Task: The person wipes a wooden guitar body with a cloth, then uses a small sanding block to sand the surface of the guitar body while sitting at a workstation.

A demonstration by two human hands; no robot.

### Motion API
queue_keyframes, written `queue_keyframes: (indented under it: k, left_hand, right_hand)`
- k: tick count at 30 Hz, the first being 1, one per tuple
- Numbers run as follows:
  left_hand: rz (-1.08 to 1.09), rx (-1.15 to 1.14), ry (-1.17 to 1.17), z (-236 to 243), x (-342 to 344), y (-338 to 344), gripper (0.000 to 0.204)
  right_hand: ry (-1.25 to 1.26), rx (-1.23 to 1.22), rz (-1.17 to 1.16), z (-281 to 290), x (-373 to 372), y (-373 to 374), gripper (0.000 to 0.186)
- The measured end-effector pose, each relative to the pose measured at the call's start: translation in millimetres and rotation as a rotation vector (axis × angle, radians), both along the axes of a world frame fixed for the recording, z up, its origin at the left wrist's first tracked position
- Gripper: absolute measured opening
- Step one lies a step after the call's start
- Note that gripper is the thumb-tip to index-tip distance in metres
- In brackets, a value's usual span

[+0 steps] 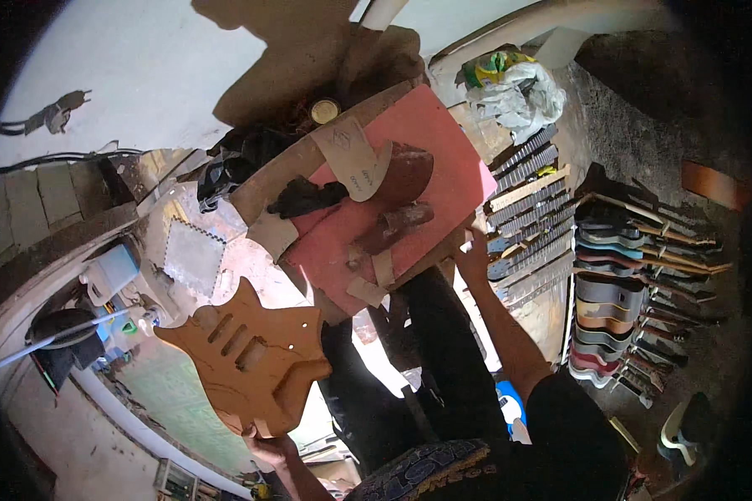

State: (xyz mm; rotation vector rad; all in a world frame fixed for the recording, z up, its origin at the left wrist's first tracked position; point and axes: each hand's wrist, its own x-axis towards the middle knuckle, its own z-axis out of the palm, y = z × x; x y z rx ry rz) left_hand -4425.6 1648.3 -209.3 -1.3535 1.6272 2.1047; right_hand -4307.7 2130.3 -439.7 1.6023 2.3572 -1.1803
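Guitar body (255,355), unfinished orange wood with pickup cutouts, sits in left hand (266,447): grip closed around its lower end, horns pointing up and away from the grip. Open floor shows beside the body's right edge; cluttered shelf (109,284) lies just past its left horn. Right hand (475,255) grip rests on the near edge of the pink-topped worktop (443,179); whether fingers curl under, cannot tell. Stacked guitar bodies and necks (618,284) stand well right of that grip.
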Motion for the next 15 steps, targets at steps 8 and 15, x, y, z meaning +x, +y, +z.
queue_keyframes:
  k: [8, 15]
  left_hand:
    - [-0.008, -0.298, 0.111, -57, 55, -23, 0.056]
    - [-0.329, -0.658, 0.369, -113, 118, -66, 0.056]
  right_hand:
    - [-0.035, 0.558, 1.127, 25, -131, -14, 0.108]
    - [0.059, 0.552, 1.293, -8, -138, -12, 0.071]
